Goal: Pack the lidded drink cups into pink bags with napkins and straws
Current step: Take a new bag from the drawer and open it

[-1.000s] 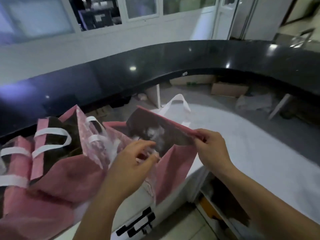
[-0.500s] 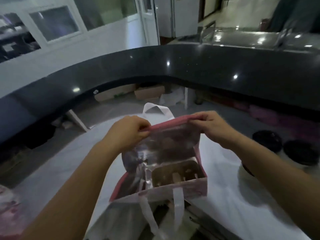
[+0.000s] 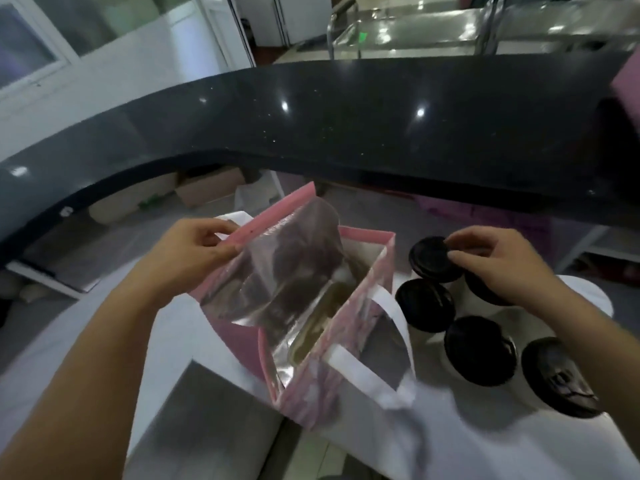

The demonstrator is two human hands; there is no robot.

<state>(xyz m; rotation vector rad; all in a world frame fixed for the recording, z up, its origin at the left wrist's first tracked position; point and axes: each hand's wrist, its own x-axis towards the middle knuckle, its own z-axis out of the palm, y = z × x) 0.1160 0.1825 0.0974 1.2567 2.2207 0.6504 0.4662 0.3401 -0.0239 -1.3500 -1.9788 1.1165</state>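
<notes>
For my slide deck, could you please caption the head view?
Left hand holds the foil-lined pink bag open while the right hand touches a black-lidded cup beside it.

Single wide-angle view from head height, facing forward and down, close above the left hand (image 3: pixel 194 251) and right hand (image 3: pixel 498 268) at the counter (image 3: pixel 502 441).

A white tabletop (image 3: pixel 502 445) fills the near foreground. Beyond it a glossy black raised counter (image 3: pixel 346 116) curves across the whole view, dotted with ceiling-light reflections. Cardboard boxes (image 3: pixel 207 188) sit on the grey floor (image 3: pixel 114 244) beneath its overhang. Behind the counter stand stainless steel worktops (image 3: pixel 415 29), a white wall (image 3: pixel 138 53) and a glazed window (image 3: pixel 20 46).
</notes>
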